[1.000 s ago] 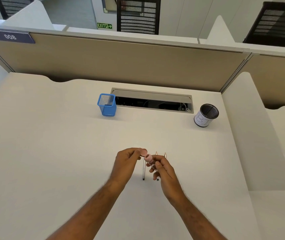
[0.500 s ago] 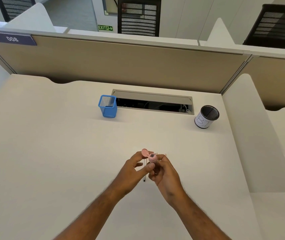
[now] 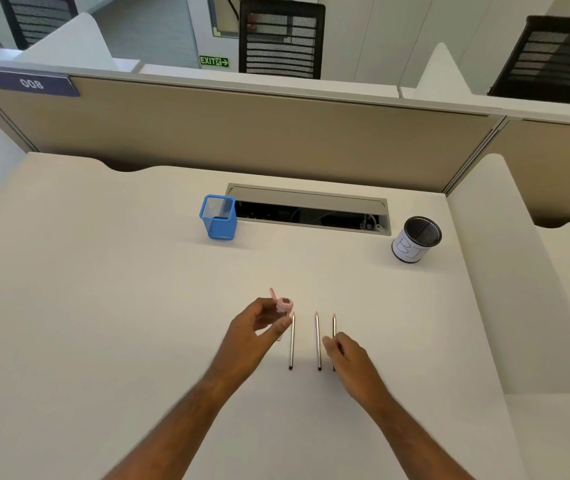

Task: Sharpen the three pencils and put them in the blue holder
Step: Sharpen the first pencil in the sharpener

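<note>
Three pencils lie side by side on the white desk, tips pointing away from me: the left pencil (image 3: 291, 342), the middle pencil (image 3: 317, 341) and the right pencil (image 3: 334, 325). My left hand (image 3: 255, 329) holds a small pink sharpener (image 3: 284, 304) with its lid flipped open, just left of the left pencil. My right hand (image 3: 345, 353) hovers low over the right pencil, fingers loosely curled; whether it touches the pencil is unclear. The blue mesh holder (image 3: 218, 218) stands further back, left of centre.
A black mesh cup with a white label (image 3: 415, 240) stands at the back right. An open cable tray (image 3: 307, 213) is sunk into the desk behind the holder. Beige partitions (image 3: 276, 133) wall the desk at the back, and a white divider (image 3: 512, 271) at the right.
Both hands were together on the sharpener, and its lid came open. Now my right hand has let go and moved right toward the pencils, while my left keeps the sharpener.
</note>
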A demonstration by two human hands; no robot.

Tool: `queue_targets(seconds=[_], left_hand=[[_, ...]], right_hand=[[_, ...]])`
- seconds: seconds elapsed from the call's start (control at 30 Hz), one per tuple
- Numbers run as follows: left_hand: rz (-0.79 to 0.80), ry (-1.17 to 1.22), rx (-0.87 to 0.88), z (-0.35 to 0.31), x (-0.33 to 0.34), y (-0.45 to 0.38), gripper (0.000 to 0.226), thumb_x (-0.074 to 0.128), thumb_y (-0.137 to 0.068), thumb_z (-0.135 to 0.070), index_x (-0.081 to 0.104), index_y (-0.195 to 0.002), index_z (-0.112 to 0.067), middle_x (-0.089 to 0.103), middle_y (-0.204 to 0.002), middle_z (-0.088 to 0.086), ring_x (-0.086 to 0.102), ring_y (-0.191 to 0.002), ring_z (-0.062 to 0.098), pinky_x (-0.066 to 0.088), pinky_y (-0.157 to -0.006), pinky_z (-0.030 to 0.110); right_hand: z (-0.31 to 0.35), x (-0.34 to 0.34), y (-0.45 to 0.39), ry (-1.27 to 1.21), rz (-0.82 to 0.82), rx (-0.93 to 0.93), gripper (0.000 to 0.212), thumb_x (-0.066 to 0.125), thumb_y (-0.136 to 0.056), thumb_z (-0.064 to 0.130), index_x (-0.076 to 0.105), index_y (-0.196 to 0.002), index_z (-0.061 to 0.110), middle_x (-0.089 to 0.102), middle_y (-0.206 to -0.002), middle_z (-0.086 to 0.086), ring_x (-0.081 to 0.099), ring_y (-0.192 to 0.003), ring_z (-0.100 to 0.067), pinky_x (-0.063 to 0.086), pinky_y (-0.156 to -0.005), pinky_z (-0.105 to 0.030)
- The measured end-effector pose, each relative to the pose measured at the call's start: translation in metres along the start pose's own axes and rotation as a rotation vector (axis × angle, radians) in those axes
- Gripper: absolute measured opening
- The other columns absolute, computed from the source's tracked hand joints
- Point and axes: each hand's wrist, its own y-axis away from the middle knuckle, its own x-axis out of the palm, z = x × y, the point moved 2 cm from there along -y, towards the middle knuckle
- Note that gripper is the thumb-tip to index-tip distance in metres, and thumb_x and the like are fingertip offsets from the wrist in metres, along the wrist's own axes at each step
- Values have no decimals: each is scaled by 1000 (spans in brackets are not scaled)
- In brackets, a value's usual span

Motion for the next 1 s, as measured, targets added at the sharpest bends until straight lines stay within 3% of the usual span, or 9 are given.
queue_targets(seconds=[0.17,0.43,0.53,0.67,0.8,0.9,1.0], left_hand=[[-43,-73,32,8,-8,-1,19,76,-99,-34,76,-118,-38,77,-116,-16,72,-108,8,58,-96,19],[-27,-170,41,20,-10,-1,32,68,-106,-18,68,-131,-38,59,-125,-8,64,-116,-6,50,-94,4],[-12,-178,29,23,-11,-2,36,70,-105,-17,68,-137,-33,61,-127,-9,66,-117,-5,52,-98,7],[-38,-115,-7,24,-12,0,35,78,-100,-17,69,-129,-33,70,-124,-10,73,-112,4,57,-99,17],[-44,-18,-81,21,-12,1,26,82,-97,-21,69,-115,-35,81,-112,-5,77,-101,10,55,-90,20],[-49,23,-94,16,-14,1,23,80,-98,-18,73,-114,-33,82,-103,-4,77,-95,8,55,-88,22],[-60,41,-86,11,-16,1,22,76,-100,-16,75,-114,-32,82,-101,-6,75,-92,8,55,-86,20]], right_hand=[[-21,-8,-4,411,-74,60,46,42,-104,60,41,-76,24,60,-71,5,55,-67,-23,48,-69,-36],[-24,0,-10,626,-53,1,39,43,-103,60,46,-93,22,65,-93,4,55,-75,-23,50,-77,-36],[-25,0,-11,664,-45,-31,35,42,-106,54,42,-92,22,64,-95,3,52,-73,-23,52,-77,-37],[-24,-3,-8,698,-41,-47,30,42,-107,47,40,-92,21,58,-92,3,50,-73,-25,50,-75,-37],[-25,-15,-8,601,-52,-24,27,47,-104,43,46,-90,20,65,-85,1,62,-78,-28,50,-71,-38],[-21,-34,-10,425,-45,-25,20,56,-100,43,52,-90,26,71,-84,7,68,-73,-21,56,-68,-39],[-8,-53,-6,321,-5,-142,11,61,-101,36,56,-91,35,71,-86,13,70,-72,-10,57,-69,-36]])
